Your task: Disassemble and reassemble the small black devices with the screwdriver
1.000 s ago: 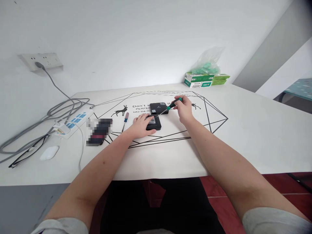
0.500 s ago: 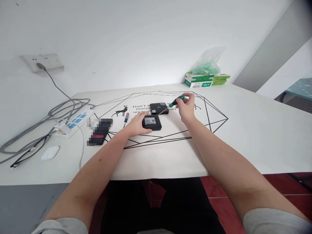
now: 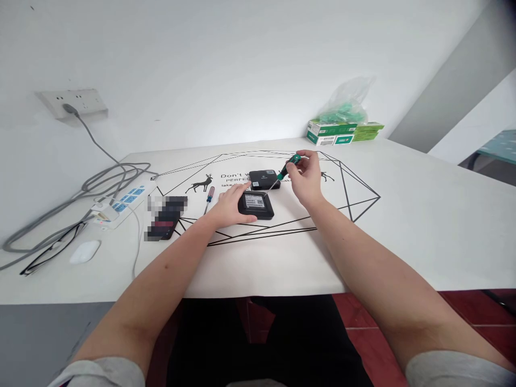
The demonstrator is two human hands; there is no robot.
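A flat black square box with a white label point(image 3: 256, 206) lies on the table, label side up. My left hand point(image 3: 233, 207) grips it along its left side, thumb at the near edge. In my right hand point(image 3: 307, 177) is a green-and-black screwdriver point(image 3: 288, 167), held tilted by its handle. Its thin shaft slants down to the far right part of the labelled box; whether the tip sits in a screw is too small to tell. Just behind, a second black box point(image 3: 265, 179) lies flat, close to the first one.
A second screwdriver point(image 3: 210, 196) lies left of my left hand, near a partly blurred phone point(image 3: 166, 217). Further left are a power strip point(image 3: 121, 207), grey cable point(image 3: 60, 207), glasses point(image 3: 52, 252) and a white case point(image 3: 85, 251). Green-and-white cartons point(image 3: 331, 132) with a plastic bag stand against the wall.
The labelled box has turned slightly and shifted a little right under my left hand. My right hand has moved slightly left, and the screwdriver stands somewhat steeper.
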